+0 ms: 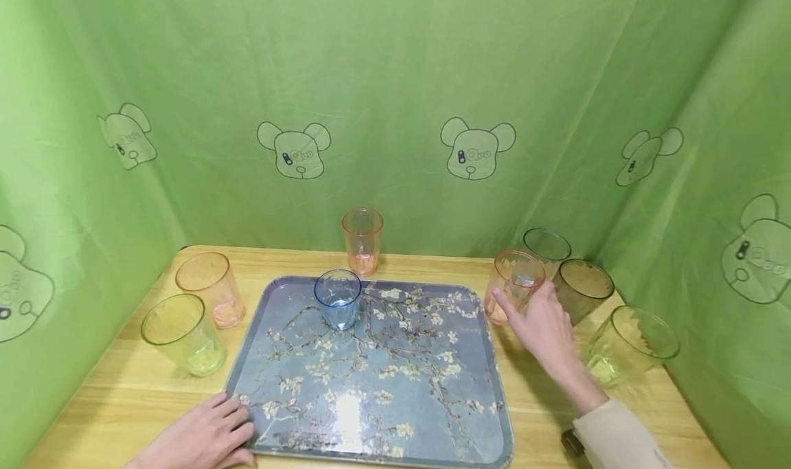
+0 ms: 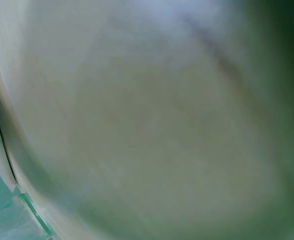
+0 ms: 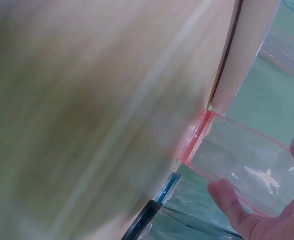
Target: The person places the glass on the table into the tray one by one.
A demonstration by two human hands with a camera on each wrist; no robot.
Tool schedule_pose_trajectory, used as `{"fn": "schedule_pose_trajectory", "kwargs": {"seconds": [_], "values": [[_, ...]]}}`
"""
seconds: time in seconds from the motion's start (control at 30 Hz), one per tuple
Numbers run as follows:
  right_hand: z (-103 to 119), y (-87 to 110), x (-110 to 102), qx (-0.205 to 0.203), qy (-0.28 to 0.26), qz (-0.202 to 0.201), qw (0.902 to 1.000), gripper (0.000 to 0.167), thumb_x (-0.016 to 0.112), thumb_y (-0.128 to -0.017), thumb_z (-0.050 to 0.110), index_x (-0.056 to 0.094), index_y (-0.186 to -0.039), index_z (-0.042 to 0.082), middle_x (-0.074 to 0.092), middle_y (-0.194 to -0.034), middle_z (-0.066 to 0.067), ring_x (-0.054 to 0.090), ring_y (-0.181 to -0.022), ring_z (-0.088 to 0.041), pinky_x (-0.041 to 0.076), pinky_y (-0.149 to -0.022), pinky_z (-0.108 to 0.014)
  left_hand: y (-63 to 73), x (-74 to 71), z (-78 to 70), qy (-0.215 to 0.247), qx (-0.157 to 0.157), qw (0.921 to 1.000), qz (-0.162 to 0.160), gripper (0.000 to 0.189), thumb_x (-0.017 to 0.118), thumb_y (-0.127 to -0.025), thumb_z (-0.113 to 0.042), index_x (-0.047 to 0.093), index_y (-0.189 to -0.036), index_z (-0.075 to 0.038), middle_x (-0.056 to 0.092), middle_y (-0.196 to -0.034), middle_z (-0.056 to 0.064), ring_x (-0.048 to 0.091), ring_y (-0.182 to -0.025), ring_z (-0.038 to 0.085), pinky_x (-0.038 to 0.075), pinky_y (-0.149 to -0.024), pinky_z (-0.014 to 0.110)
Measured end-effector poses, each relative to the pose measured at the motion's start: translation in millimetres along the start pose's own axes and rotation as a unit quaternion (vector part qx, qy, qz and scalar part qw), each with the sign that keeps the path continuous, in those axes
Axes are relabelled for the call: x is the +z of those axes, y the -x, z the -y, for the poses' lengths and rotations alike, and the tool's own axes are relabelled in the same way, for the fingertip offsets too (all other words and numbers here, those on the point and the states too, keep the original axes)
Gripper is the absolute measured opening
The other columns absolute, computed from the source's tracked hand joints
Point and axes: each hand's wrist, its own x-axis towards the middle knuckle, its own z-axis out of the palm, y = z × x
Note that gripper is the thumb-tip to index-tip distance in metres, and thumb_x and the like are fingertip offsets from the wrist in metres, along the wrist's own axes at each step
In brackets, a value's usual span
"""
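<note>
My right hand (image 1: pixel 546 325) holds a clear pink drinking glass (image 1: pixel 508 277) beside the tray's upper right corner. Thumb and fingers lie on opposite sides of this glass (image 3: pixel 237 162) in the right wrist view, and it stands upright. A flowered blue-grey tray (image 1: pixel 395 386) lies in the middle of the table, with a blue glass (image 1: pixel 340 310) upright on its upper left part. At the tray's lower left corner rests my left hand (image 1: pixel 207 431), fingers relaxed and touching the rim. The left wrist view shows mostly a blurred tabletop.
Behind my right hand stand a dark teal-rimmed glass (image 1: pixel 546 244) and a grey-brown glass (image 1: pixel 586 283); a yellow-green glass (image 1: pixel 636 342) is nearer. Another pink glass (image 1: pixel 363 242) stands behind the tray. Left are an orange-pink glass (image 1: pixel 210 287) and a green-yellow glass (image 1: pixel 185 338). Green cloth (image 1: pixel 395 64) surrounds the table.
</note>
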Motion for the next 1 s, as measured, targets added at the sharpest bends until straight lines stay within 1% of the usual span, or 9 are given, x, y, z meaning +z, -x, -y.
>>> {"fn": "schedule_pose_trajectory", "kwargs": {"seconds": [0.2,0.27,0.33,0.43,0.53,0.7,0.77,0.87,1.0], "values": [[1.0,-3.5,0.6,0.008,-0.007,0.004,0.9999,0.122,0.046,-0.095,0.081,0.020,-0.152,-0.023,0.055,-0.125,-0.048,0.068,-0.093,-0.058,0.059,-0.075,-0.062,0.2,1.1,-0.2,0.001,-0.001,1.0000,-0.009,0.041,0.045,-0.108,-0.059,0.052,-0.082,-0.027,0.053,-0.083,-0.013,0.047,-0.078,0.010,0.038,-0.075,0.027],[0.9,-4.5,0.7,0.009,-0.011,0.006,0.9999,0.122,0.045,-0.095,0.082,0.019,-0.153,-0.023,0.055,-0.126,-0.048,0.067,-0.095,-0.059,0.059,-0.078,-0.063,0.0,1.3,-0.2,0.000,0.000,0.9999,-0.012,0.042,0.044,-0.108,-0.059,0.052,-0.082,-0.027,0.053,-0.082,-0.013,0.047,-0.078,0.010,0.039,-0.075,0.027],[0.7,-5.5,0.7,0.008,-0.013,0.005,0.9999,0.122,0.044,-0.096,0.081,0.018,-0.153,-0.024,0.056,-0.123,-0.047,0.068,-0.092,-0.057,0.059,-0.077,-0.062,-0.1,1.4,-0.1,-0.001,0.002,0.9999,-0.014,0.042,0.043,-0.108,-0.058,0.052,-0.082,-0.027,0.053,-0.082,-0.012,0.047,-0.078,0.010,0.039,-0.074,0.027],[0.1,-7.0,0.2,0.001,-0.017,0.004,0.9998,0.121,0.044,-0.098,0.079,0.015,-0.154,-0.024,0.058,-0.118,-0.046,0.069,-0.082,-0.049,0.060,-0.070,-0.055,-0.3,1.1,0.0,-0.001,0.004,0.9999,-0.016,0.042,0.042,-0.109,-0.058,0.052,-0.082,-0.027,0.053,-0.082,-0.012,0.046,-0.078,0.010,0.039,-0.074,0.027],[-0.1,-7.8,0.1,-0.004,-0.017,0.000,0.9998,0.120,0.044,-0.098,0.078,0.015,-0.154,-0.024,0.059,-0.115,-0.046,0.069,-0.079,-0.048,0.060,-0.067,-0.054,-0.1,0.9,-0.1,0.001,0.005,0.9999,-0.015,0.042,0.042,-0.109,-0.057,0.052,-0.082,-0.027,0.052,-0.082,-0.013,0.046,-0.077,0.010,0.038,-0.074,0.026],[-1.1,-8.4,1.4,-0.004,-0.016,-0.006,0.9998,0.118,0.044,-0.098,0.079,0.020,-0.152,-0.024,0.058,-0.120,-0.048,0.068,-0.092,-0.058,0.060,-0.075,-0.062,-0.3,-0.4,0.2,0.000,0.006,1.0000,-0.004,0.041,0.044,-0.108,-0.058,0.051,-0.081,-0.027,0.052,-0.082,-0.013,0.046,-0.076,0.009,0.037,-0.075,0.026],[-1.3,-8.7,1.8,-0.003,-0.017,0.000,0.9998,0.119,0.043,-0.098,0.079,0.018,-0.153,-0.024,0.057,-0.123,-0.050,0.068,-0.093,-0.060,0.060,-0.076,-0.062,-0.7,-1.1,0.2,-0.001,0.005,1.0000,0.002,0.041,0.045,-0.108,-0.058,0.051,-0.081,-0.027,0.052,-0.082,-0.013,0.046,-0.076,0.009,0.037,-0.075,0.026],[-0.9,-9.0,2.0,-0.003,-0.020,0.012,0.9997,0.121,0.041,-0.098,0.080,0.014,-0.154,-0.024,0.054,-0.126,-0.051,0.069,-0.087,-0.057,0.061,-0.071,-0.059,-1.4,-1.7,0.4,0.001,0.005,1.0000,0.006,0.040,0.046,-0.107,-0.058,0.051,-0.081,-0.028,0.051,-0.082,-0.013,0.045,-0.076,0.008,0.037,-0.076,0.026],[-0.2,-9.0,1.6,-0.003,-0.021,0.028,0.9994,0.123,0.040,-0.097,0.082,0.011,-0.154,-0.024,0.055,-0.120,-0.047,0.067,-0.070,-0.042,0.058,-0.058,-0.045,-2.0,-2.0,0.6,0.003,0.004,1.0000,0.005,0.040,0.046,-0.107,-0.058,0.051,-0.081,-0.028,0.050,-0.082,-0.013,0.044,-0.076,0.008,0.036,-0.075,0.026]]}}
